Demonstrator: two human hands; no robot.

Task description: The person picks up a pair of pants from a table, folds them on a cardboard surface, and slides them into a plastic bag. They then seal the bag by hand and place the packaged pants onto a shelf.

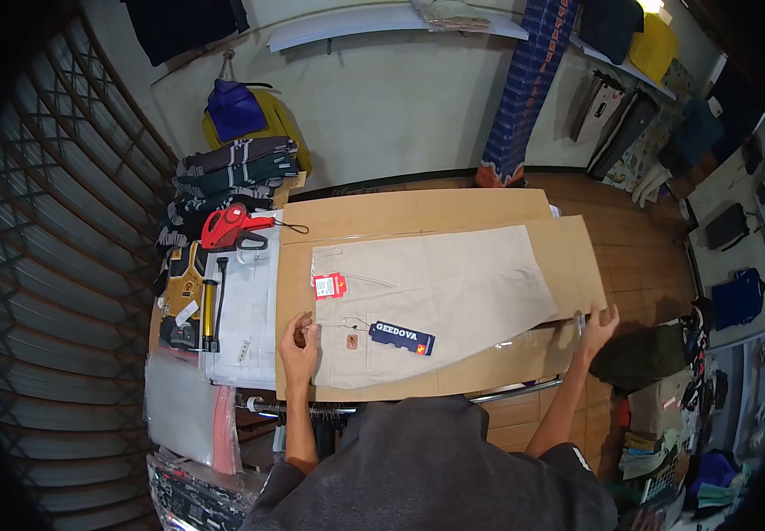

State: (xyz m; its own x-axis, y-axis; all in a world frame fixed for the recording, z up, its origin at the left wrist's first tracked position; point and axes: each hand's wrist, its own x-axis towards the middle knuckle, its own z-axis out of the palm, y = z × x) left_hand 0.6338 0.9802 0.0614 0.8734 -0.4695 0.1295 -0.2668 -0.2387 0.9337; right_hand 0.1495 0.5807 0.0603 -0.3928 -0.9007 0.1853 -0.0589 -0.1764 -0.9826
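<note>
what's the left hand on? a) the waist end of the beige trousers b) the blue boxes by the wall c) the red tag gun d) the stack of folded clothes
a: the left hand rests on the waist end of the beige trousers laid flat on the cardboard, while the red tag gun lies apart from it further up the table.

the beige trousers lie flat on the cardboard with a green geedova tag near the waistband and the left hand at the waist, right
Not quite: the head view shows the Geedova tag is dark blue, not green. The rest holds: the beige trousers lie flat on the cardboard, and the left hand is at the waist.
</note>
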